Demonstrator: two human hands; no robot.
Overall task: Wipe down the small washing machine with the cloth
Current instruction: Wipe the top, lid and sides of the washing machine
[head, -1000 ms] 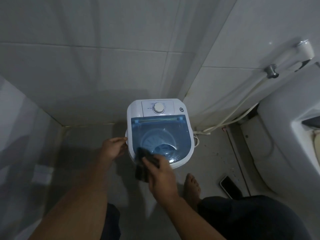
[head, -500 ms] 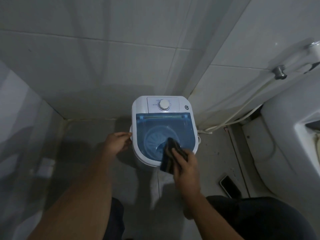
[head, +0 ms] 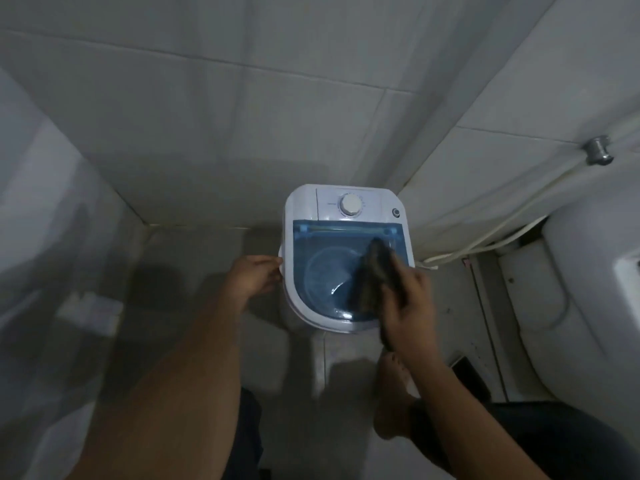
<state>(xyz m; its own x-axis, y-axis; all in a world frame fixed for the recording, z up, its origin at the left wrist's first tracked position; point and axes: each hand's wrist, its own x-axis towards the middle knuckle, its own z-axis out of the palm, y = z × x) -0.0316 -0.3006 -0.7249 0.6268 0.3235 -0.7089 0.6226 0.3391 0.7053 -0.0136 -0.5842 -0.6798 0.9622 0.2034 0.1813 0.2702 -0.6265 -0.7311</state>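
A small white washing machine (head: 304,206) with a clear blue lid (head: 318,258) and a round dial (head: 350,204) stands on the floor in the tiled corner. My left hand (head: 254,277) grips its left rim, fingers curled at the edge. My right hand (head: 410,299) holds a dark cloth (head: 372,275) and presses it onto the right half of the blue lid; the cloth reaches up toward the lid's hinge. The drum shows faintly through the lid.
A white toilet (head: 588,289) stands close on the right, with a hose (head: 485,242) running along the wall behind it. A dark phone (head: 467,370) lies on the floor near my bare foot (head: 393,403). Tiled walls close in behind and to the left.
My right hand has slid the cloth from the lid's near left edge across to its right side and up toward the hinge. My left hand has stayed on the left rim.
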